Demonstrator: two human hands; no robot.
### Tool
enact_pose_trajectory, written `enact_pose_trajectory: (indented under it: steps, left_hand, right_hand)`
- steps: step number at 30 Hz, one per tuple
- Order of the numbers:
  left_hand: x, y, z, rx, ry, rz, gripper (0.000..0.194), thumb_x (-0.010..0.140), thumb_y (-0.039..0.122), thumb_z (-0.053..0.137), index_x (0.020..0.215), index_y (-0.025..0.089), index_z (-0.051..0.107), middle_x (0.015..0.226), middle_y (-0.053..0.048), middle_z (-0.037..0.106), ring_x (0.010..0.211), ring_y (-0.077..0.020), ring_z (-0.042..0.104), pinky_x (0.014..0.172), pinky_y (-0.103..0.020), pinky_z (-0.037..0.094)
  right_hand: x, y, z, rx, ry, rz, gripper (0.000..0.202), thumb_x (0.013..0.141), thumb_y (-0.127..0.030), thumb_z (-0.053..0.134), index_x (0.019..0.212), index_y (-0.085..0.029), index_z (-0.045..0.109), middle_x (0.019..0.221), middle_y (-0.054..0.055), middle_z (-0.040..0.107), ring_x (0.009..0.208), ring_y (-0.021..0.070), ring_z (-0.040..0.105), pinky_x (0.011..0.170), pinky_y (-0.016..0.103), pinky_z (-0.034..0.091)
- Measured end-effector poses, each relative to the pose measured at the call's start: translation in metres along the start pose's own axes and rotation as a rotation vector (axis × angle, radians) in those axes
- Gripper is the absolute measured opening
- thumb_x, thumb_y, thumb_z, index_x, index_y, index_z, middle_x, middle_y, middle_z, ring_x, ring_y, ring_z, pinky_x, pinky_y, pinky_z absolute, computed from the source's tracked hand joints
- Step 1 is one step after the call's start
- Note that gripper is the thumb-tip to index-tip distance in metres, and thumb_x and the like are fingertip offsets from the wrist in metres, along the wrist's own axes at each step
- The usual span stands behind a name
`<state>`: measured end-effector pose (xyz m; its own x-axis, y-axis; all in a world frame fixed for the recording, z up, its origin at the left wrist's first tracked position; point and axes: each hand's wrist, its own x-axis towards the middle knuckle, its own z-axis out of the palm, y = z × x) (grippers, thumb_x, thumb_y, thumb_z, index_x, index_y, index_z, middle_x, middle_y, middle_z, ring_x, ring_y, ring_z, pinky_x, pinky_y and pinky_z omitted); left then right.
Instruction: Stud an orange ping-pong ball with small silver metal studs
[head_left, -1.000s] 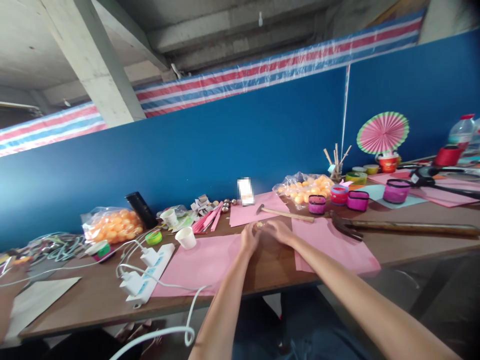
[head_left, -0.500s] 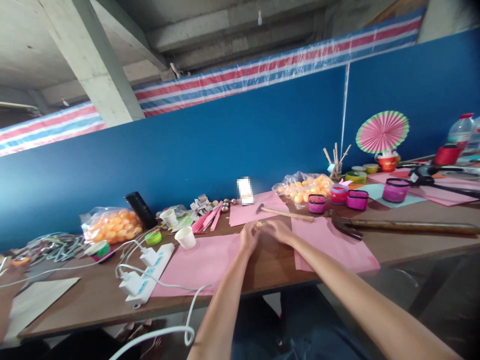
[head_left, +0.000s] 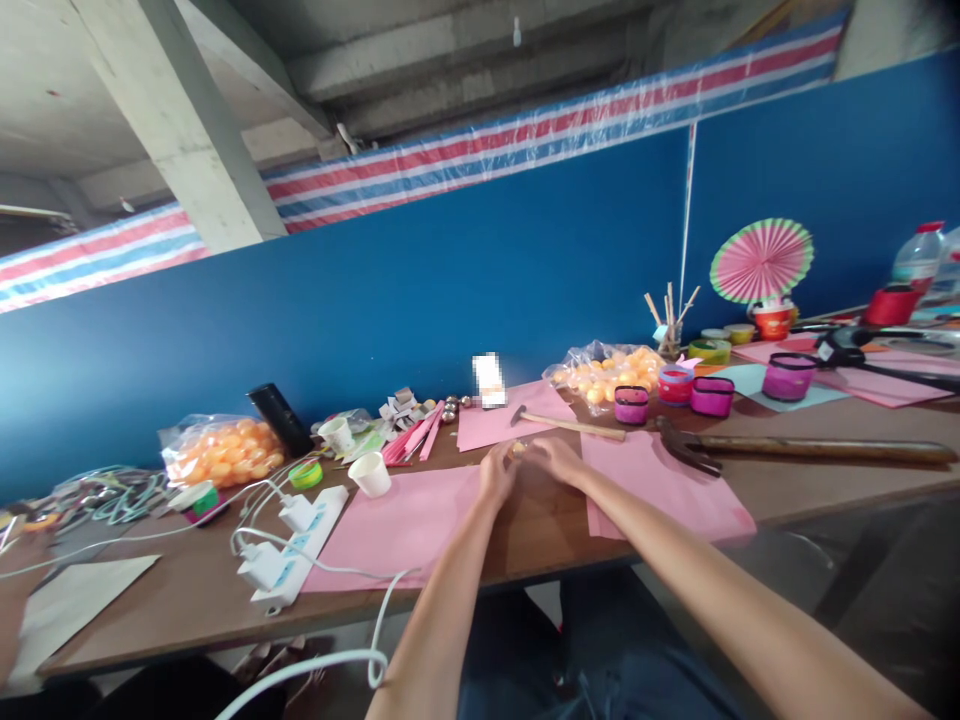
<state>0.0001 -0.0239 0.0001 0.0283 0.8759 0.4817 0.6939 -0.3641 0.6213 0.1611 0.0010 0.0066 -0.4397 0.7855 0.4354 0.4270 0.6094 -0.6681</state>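
Over the bare brown strip between two pink sheets, both my hands meet around a small shiny gold-coloured round thing (head_left: pixel 519 448), too small to name. My left hand (head_left: pixel 498 474) has its fingers curled round the thing's left side. From the right, my right hand (head_left: pixel 556 460) bends its fingers in towards it, and its fingertips are partly hidden. One pink sheet (head_left: pixel 405 525) lies left of my hands, another pink sheet (head_left: pixel 660 490) right of them. Just beyond, a small hammer (head_left: pixel 574 424) rests with its head on a third pink sheet (head_left: pixel 480 430).
A large claw hammer (head_left: pixel 810 449) lies at right. Purple rings (head_left: pixel 712 397) and a bag of orange balls (head_left: pixel 611 372) stand behind. At left are a white cup (head_left: pixel 370 475), a power strip (head_left: pixel 307 550) with cables and another orange-ball bag (head_left: pixel 225 455). Another person's arm (head_left: pixel 19 570) shows far left.
The view has shifted very slightly. My hands stay together around the small shiny thing, with no clear change in grip.
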Motion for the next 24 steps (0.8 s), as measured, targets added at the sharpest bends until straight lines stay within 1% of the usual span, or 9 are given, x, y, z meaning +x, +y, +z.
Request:
enact_pose_trajectory:
  steps: [7,10,13,17,24]
  left_hand:
    - [-0.0001,-0.0012,0.0011,0.007,0.001,-0.009,0.036,0.066,0.011,0.060,0.102,0.018,0.058,0.106,-0.006,0.061,0.100,-0.0188,0.054,0.089,-0.035,0.041]
    - [-0.0003,-0.0008,0.0010,0.007,0.005,-0.012,0.036,0.067,0.011,0.059,0.102,0.018,0.057,0.106,-0.006,0.061,0.100,-0.0190,0.054,0.088,-0.036,0.041]
    - [-0.0006,0.0003,0.0003,0.005,0.008,-0.009,0.036,0.067,0.010,0.058,0.102,0.019,0.058,0.105,-0.006,0.062,0.098,-0.0189,0.055,0.088,-0.036,0.042]
    - [-0.0009,0.0005,0.0004,0.004,0.016,0.000,0.036,0.067,0.010,0.059,0.102,0.018,0.058,0.106,-0.006,0.061,0.099,-0.0186,0.055,0.088,-0.035,0.042]
    - [-0.0008,-0.0007,0.0011,-0.002,0.011,0.018,0.034,0.067,0.011,0.059,0.101,0.019,0.059,0.105,-0.005,0.062,0.098,-0.0185,0.055,0.088,-0.034,0.042]
  right_hand:
    - [0.0006,0.0014,0.0002,0.020,0.031,0.003,0.017,0.076,-0.033,0.054,0.075,-0.019,0.063,0.078,0.004,0.066,0.074,0.0183,0.059,0.070,0.028,0.043]
    - [0.0011,0.0035,0.0018,0.024,0.053,0.009,0.017,0.074,-0.032,0.056,0.082,-0.019,0.062,0.083,0.003,0.065,0.078,0.0184,0.059,0.072,0.029,0.043]
    - [0.0014,0.0053,0.0033,0.029,0.071,0.018,0.023,0.073,-0.031,0.057,0.092,-0.019,0.060,0.093,0.005,0.064,0.085,0.0197,0.058,0.077,0.031,0.043]
    - [0.0011,0.0054,0.0032,0.048,0.040,-0.002,0.024,0.074,-0.030,0.057,0.096,-0.020,0.061,0.097,0.006,0.064,0.090,0.0210,0.058,0.080,0.031,0.042]
    - [0.0006,0.0031,0.0008,0.066,0.020,-0.017,0.025,0.076,-0.030,0.055,0.097,-0.022,0.062,0.096,0.005,0.066,0.088,0.0212,0.060,0.078,0.031,0.044]
